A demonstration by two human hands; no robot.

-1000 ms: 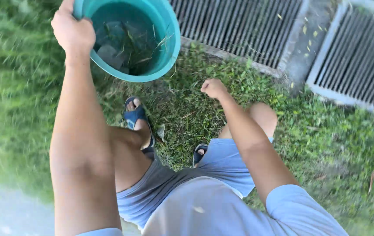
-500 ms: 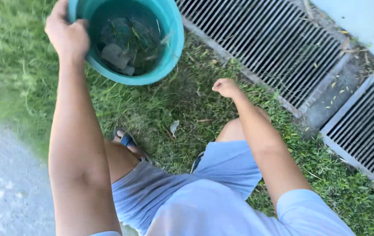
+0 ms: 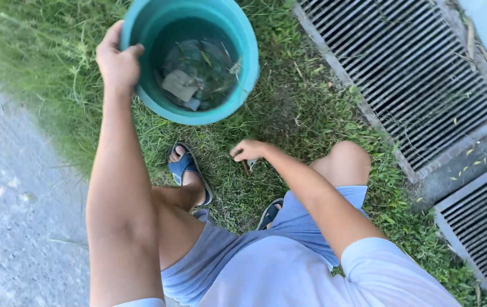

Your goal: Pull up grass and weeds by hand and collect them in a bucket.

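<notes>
The right hand [image 3: 247, 150] pinches a small brownish scrap [image 3: 247, 166] off the grass [image 3: 289, 122], near a blue sandal [image 3: 185, 166] at its nine o'clock. Farther, at eleven o'clock, the left hand [image 3: 118, 62] grips the teal bucket [image 3: 243, 34] rim; debris lies inside.

Open grass [image 3: 289, 122] ahead of right-hand fingers [image 3: 239, 152], passable. Teal bucket [image 3: 249, 62] blocks beyond, held at rim by left hand [image 3: 117, 62]. Sandalled foot [image 3: 186, 167] just left of fingers; knee [image 3: 345, 162] right. Metal grate [image 3: 408, 74] farther right.
</notes>
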